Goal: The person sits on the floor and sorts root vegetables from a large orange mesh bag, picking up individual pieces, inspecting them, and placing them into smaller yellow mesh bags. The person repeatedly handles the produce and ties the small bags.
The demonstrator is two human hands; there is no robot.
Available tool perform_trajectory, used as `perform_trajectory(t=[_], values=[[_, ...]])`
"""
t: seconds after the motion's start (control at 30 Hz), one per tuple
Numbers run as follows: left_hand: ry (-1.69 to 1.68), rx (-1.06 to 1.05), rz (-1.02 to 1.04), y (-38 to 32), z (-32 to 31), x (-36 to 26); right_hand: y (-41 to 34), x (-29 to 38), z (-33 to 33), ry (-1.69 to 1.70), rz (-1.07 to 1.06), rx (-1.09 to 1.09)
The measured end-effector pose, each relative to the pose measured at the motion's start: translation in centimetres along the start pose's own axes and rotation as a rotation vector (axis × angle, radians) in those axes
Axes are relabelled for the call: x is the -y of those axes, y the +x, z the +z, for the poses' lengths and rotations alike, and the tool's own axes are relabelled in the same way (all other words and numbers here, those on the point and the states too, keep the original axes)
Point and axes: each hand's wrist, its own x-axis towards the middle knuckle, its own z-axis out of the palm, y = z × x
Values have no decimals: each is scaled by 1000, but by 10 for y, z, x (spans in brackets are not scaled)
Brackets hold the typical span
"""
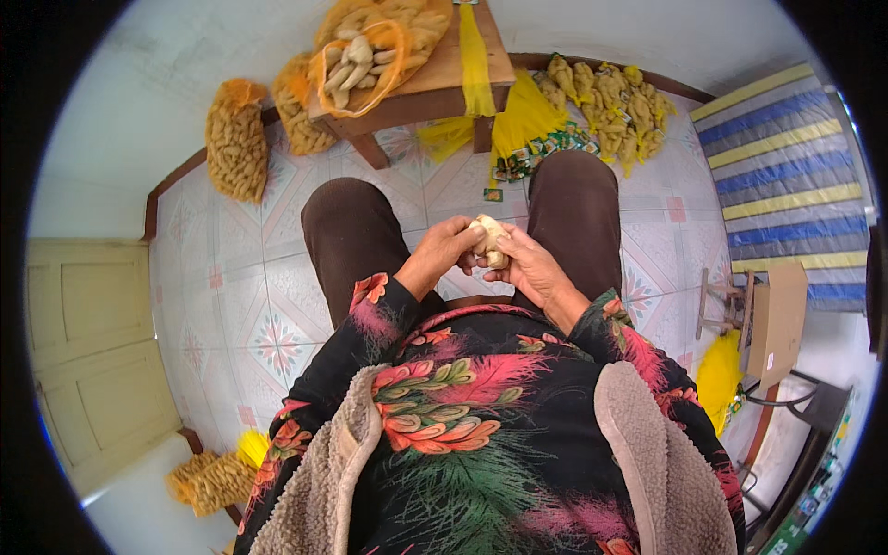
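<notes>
Between my knees, above the tiled floor, I hold a pale knobby ginger root [490,238] in both hands. My left hand [444,250] grips its left side, thumb laid on top. From the right, my right hand [531,263] closes on the root with the thumb pressed against its face. The fingers beneath are partly hidden. Ahead stands a low wooden table [416,97], carrying an opened orange mesh sack [364,66] of ginger and a strip of yellow netting [475,62] that hangs over its front edge.
Filled mesh sacks [236,142] lean along the wall at left. Right of the table, yellow net bags with green tags [531,132] lie beside a heap of filled net bags [614,107]. A cardboard box [777,322] stands at right near a striped sheet [784,187]. A door [97,326] is at left.
</notes>
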Motion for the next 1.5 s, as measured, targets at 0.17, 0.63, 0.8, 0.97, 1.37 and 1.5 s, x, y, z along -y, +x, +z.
perform_trajectory(t=[0.17, 0.63, 0.8, 0.97, 1.37, 1.5], values=[[-159, 41, -75, 4, -8, -3, 1, 0, 5, -90, -27, 8], [29, 30, 69, 4, -2, -2, 2, 0, 3, -158, -60, -47], [-47, -94, 49, 5, -14, -2, 0, 2, 4, -175, 0, -75], [334, -212, 238, 4, -14, 1, 1, 0, 3, -259, 7, -90], [530, -256, 342, 5, -10, 9, 1, -4, -2, -298, 47, -72], [-64, -63, 42, 8, -19, 8, -1, -1, 2, -245, 1, -79]])
